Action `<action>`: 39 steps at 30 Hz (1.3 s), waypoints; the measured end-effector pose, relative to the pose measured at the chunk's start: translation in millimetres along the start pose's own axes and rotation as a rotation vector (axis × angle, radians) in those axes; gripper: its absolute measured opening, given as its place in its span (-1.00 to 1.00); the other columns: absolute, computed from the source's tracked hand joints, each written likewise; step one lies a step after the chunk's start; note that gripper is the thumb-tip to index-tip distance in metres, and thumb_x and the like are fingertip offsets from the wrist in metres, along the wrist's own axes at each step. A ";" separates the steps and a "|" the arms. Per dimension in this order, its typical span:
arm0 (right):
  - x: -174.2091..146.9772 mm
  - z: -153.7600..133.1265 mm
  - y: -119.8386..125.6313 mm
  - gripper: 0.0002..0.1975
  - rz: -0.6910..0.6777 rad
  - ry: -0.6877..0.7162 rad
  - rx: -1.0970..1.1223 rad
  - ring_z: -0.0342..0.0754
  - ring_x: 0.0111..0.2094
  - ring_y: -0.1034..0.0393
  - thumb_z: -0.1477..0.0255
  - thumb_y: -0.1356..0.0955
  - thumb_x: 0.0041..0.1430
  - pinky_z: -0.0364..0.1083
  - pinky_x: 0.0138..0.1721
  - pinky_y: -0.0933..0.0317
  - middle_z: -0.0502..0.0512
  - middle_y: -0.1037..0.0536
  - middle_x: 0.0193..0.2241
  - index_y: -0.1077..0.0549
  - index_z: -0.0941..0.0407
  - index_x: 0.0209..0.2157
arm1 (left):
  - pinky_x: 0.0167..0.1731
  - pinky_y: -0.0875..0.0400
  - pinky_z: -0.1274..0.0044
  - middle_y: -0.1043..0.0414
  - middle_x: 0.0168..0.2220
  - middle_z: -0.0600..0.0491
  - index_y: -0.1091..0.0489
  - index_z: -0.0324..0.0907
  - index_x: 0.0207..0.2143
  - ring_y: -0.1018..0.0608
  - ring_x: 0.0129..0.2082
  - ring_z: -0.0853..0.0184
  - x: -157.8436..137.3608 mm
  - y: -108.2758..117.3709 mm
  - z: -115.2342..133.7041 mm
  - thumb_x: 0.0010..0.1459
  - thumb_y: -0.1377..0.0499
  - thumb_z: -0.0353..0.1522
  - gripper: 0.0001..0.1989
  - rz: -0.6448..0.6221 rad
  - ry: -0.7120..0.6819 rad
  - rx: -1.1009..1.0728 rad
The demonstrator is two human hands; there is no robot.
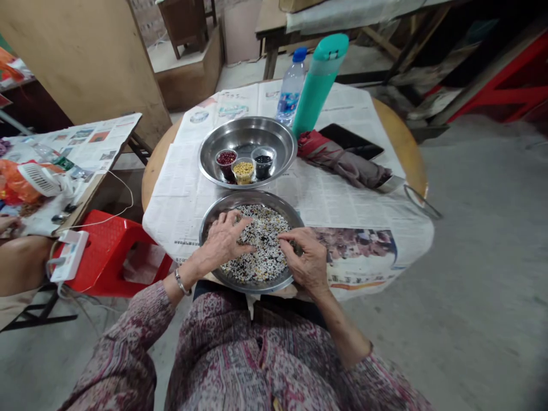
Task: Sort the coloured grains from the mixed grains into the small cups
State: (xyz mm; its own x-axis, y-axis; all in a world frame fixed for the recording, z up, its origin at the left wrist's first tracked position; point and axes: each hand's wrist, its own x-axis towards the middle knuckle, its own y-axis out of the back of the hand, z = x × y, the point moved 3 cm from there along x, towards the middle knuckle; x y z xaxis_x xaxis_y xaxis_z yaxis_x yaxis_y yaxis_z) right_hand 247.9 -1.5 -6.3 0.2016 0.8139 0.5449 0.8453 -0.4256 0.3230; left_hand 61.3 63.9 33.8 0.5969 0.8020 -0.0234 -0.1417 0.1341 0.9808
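Note:
In front of me a steel basin (295, 216) holds a spread layer of mixed white, black and some yellow grains or beans (265, 237). Over its left side is my left hand (225, 237), fingers spread apart, holding nothing that I can see. At the right side my right hand (305, 257) has thumb and fingertips drawn together above the grains; what they pinch, if anything, is too small to make out. Behind stands a second steel basin (274, 134) with three clear cups: red beans (226, 158), yellow beans (244, 170) and black beans (263, 160).
A newspaper-covered round table (171, 182) carries both basins. Beyond them are a water bottle (291, 85), a teal bottle (319, 85), a folded umbrella (342, 162) and a dark tablet (353, 140). A red stool (111, 257) with a power strip (71, 254) stands left, near another person's knee (23, 265).

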 end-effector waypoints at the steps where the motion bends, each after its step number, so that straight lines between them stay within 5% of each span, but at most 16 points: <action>1: 0.0 0.1 0.1 -0.85 -0.001 -0.003 0.000 -0.03 -0.31 -0.40 0.55 -0.34 0.17 -0.01 -0.20 -0.27 0.01 -0.56 -0.42 -0.52 0.04 -0.36 | 0.03 -0.40 0.17 -0.17 0.18 -0.10 -0.26 -0.04 0.20 -0.32 0.10 0.00 2.9 -1.4 4.2 0.07 -0.35 -0.13 -0.33 -0.020 -0.018 -0.018; 8: 0.7 -0.4 0.4 -0.87 0.013 -0.027 -0.001 -0.03 -0.33 -0.40 0.53 -0.34 0.15 -0.01 -0.22 -0.29 0.01 -0.56 -0.44 -0.53 0.05 -0.38 | -0.01 -0.39 0.41 -0.35 -0.13 -0.02 -0.42 -0.20 -0.17 -0.44 -0.10 0.27 22.4 -9.5 37.2 0.24 -0.08 -0.48 -0.85 -0.169 -0.238 -0.209; 17: 1.4 -1.3 0.7 -0.85 -0.006 -0.048 -0.003 -0.02 -0.32 -0.40 0.51 -0.32 0.15 0.01 -0.20 -0.28 0.02 -0.56 -0.44 -0.53 0.04 -0.39 | -0.10 -0.40 0.46 -0.46 -0.25 0.05 -0.45 -0.18 -0.26 -0.50 -0.24 0.32 -8.7 -0.3 37.2 0.23 -0.09 -0.51 -0.84 -0.237 -0.249 -0.311; 22: 1.4 -1.5 0.6 -0.86 -0.004 -0.057 -0.008 -0.01 -0.32 -0.41 0.49 -0.32 0.16 0.01 -0.21 -0.28 0.02 -0.56 -0.45 -0.52 0.03 -0.41 | -0.07 -0.39 0.54 -0.44 -0.15 0.03 -0.45 -0.18 -0.17 -0.49 -0.17 0.37 -31.7 -9.5 51.9 0.31 -0.03 -0.51 -0.79 -0.286 -0.407 -0.311; 26: 0.8 -0.7 0.1 -0.87 0.000 -0.063 -0.009 -0.01 -0.33 -0.41 0.48 -0.33 0.15 0.01 -0.22 -0.29 0.03 -0.56 -0.44 -0.53 0.04 -0.40 | 0.02 -0.38 0.44 -0.40 -0.04 -0.05 -0.42 -0.21 -0.06 -0.43 -0.04 0.26 -19.5 -16.2 55.0 0.34 0.00 -0.49 -0.76 -0.162 -0.417 -0.090; 34: 0.6 0.3 -0.4 -0.87 0.009 -0.043 0.009 -0.01 -0.32 -0.42 0.49 -0.34 0.16 0.01 -0.21 -0.29 0.03 -0.57 -0.44 -0.53 0.04 -0.39 | -0.08 -0.43 0.31 -0.29 0.12 -0.11 -0.37 -0.16 0.03 -0.34 0.07 0.09 15.3 -1.0 18.5 0.31 -0.04 -0.43 -0.72 0.063 -0.032 0.077; 39: 1.4 -2.3 -0.1 -0.87 0.024 -0.036 0.008 -0.01 -0.32 -0.42 0.49 -0.33 0.17 0.01 -0.20 -0.29 0.03 -0.57 -0.43 -0.52 0.03 -0.38 | 0.16 -0.25 0.14 -0.12 0.26 -0.16 -0.20 -0.16 0.20 -0.23 0.22 -0.01 22.1 -4.8 32.0 0.14 -0.27 -0.25 -0.40 0.013 -0.197 0.035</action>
State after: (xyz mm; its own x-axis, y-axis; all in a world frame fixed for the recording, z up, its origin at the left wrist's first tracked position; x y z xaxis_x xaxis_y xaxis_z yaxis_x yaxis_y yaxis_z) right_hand 247.0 -1.2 -3.8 0.2396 0.8171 0.5244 0.8436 -0.4425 0.3040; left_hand 100.4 62.3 34.8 0.7385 0.6738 0.0245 -0.1251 0.1012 0.9870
